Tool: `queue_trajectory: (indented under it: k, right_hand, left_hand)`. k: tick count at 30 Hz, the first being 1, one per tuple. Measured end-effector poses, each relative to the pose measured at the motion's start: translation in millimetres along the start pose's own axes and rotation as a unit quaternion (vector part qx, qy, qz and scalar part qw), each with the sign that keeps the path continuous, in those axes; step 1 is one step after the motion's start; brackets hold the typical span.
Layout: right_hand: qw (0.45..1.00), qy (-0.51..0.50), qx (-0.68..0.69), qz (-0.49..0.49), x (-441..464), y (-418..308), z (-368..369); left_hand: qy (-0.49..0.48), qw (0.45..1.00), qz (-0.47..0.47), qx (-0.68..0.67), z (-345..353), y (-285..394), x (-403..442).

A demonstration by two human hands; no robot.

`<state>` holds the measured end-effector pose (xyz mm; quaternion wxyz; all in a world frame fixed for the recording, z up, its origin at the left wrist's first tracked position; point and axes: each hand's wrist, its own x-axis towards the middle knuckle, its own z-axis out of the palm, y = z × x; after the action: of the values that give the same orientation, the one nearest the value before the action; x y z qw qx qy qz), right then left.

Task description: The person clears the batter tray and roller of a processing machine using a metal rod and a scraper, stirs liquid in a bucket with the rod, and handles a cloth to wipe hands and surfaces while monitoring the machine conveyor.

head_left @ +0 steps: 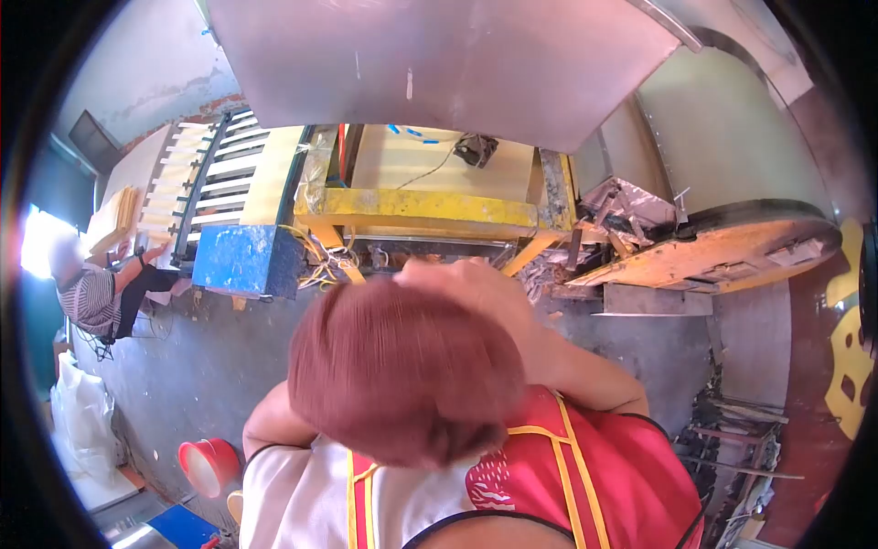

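A large, rounded reddish-brown bundle (402, 366) with fine lengthwise streaks is close in front of my chest. Its exact kind cannot be made out. My right hand (471, 288) reaches across its far side, fingers curled against it and slightly blurred. Behind the bundle, my left hand is hidden; only part of the left arm (274, 416) shows beside it. The bundle covers part of my red and white vest (594, 457).
Ahead stands a yellow machine frame (430, 209) under a metal hood (439, 64). A blue box (242, 261) and slatted conveyor (233, 169) are left, near a seated person (101, 293). A round-edged wooden platform (713, 247) is right; a red bucket (210, 467) stands lower left.
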<state>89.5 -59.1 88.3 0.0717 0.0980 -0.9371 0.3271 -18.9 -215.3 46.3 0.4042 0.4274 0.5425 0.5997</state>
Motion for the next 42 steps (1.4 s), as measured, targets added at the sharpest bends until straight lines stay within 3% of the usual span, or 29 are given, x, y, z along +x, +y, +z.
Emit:
queue_trajectory:
  k: [1, 3, 5, 7, 11, 17, 18, 19, 21, 22, 24, 25, 26, 28, 29, 32, 34, 37, 39, 42]
  right_hand:
    - [1.0, 0.001, -0.002, -0.002, -0.9, 3.4, 9.4]
    - [0.95, 0.216, 0.206, -0.089, -5.5, 15.9, 34.4]
    - [0.958, 0.181, 0.218, -0.037, -8.0, 13.4, 31.9]
    - [0.974, 0.199, 0.048, -0.093, -0.3, 19.1, 37.8]
    - [0.973, 0.174, -0.065, -0.135, 11.2, 23.5, 48.7]
    - [0.957, 0.229, -0.073, -0.161, 18.5, 26.9, 61.6]
    - [0.956, 0.237, -0.054, -0.162, 18.7, 35.3, 66.3]
    - [0.955, 0.246, -0.035, -0.162, 19.7, 40.2, 67.4]
    - [0.952, 0.257, -0.033, -0.165, 21.4, 43.2, 63.3]
    - [0.964, 0.244, -0.011, -0.108, 17.7, 49.0, 61.1]
    - [0.973, 0.229, 0.026, -0.009, 11.1, 56.8, 55.3]
    - [0.972, 0.232, 0.022, -0.01, 11.3, 56.9, 52.8]
    - [0.97, 0.234, 0.064, 0.003, 8.8, 55.9, 50.3]
    - [0.962, 0.237, 0.132, 0.021, 3.3, 51.8, 48.4]
    - [0.96, 0.249, 0.123, 0.035, 4.1, 47.3, 47.9]
    - [0.967, 0.201, 0.147, -0.062, 12.2, 32.7, 50.5]
    - [0.966, 0.175, 0.18, -0.056, 16.5, 23.2, 52.4]
    - [0.95, 0.192, 0.241, -0.05, 21.2, 14.1, 50.0]
    - [0.947, 0.194, 0.253, -0.038, 20.9, 11.1, 46.4]
    - [0.939, 0.149, 0.31, 0.01, 17.8, 9.4, 42.7]
  left_hand:
    - [0.001, 1.0, 0.002, -0.005, -2.0, -0.8, -1.6]
    - [0.006, 1.0, 0.007, -0.017, -6.4, -2.6, -2.1]
    - [0.01, 0.999, 0.011, -0.03, -10.1, -3.4, -4.0]
    - [0.017, 0.999, 0.017, -0.035, -10.5, -20.5, -8.5]
    - [0.026, 0.987, 0.072, 0.139, -14.3, -65.8, -22.4]
    - [0.026, 0.911, 0.131, 0.391, -14.5, -72.1, -26.2]
    - [-0.033, 0.939, -0.071, 0.336, -13.9, -67.4, -22.4]
    - [-0.032, 0.938, -0.069, 0.338, -15.2, -71.9, -26.3]
    - [0.019, 0.976, -0.018, 0.217, -18.2, -94.4, -37.2]
    - [0.0, 0.939, -0.002, 0.343, -14.1, -95.3, -31.0]
    - [0.021, 0.944, 0.015, 0.329, -15.3, -87.1, -32.0]
    - [0.039, 0.948, 0.032, 0.314, -14.6, -74.3, -31.2]
    - [0.081, 0.984, 0.015, 0.156, -16.7, -61.0, -38.9]
    - [0.216, 0.961, 0.08, 0.155, -19.2, -51.8, -41.4]
    - [0.228, 0.961, 0.077, 0.133, -25.9, -48.7, -43.1]
    - [0.235, 0.946, 0.123, 0.189, -21.6, -39.7, -33.0]
    - [0.231, 0.828, 0.22, 0.46, -6.6, -20.5, -22.4]
    - [0.169, 0.86, 0.176, 0.448, -7.6, -32.0, -17.5]
    - [0.167, 0.842, 0.228, 0.46, -3.0, -17.0, -7.1]
    - [0.242, 0.889, 0.139, 0.364, -12.3, -41.5, -17.3]
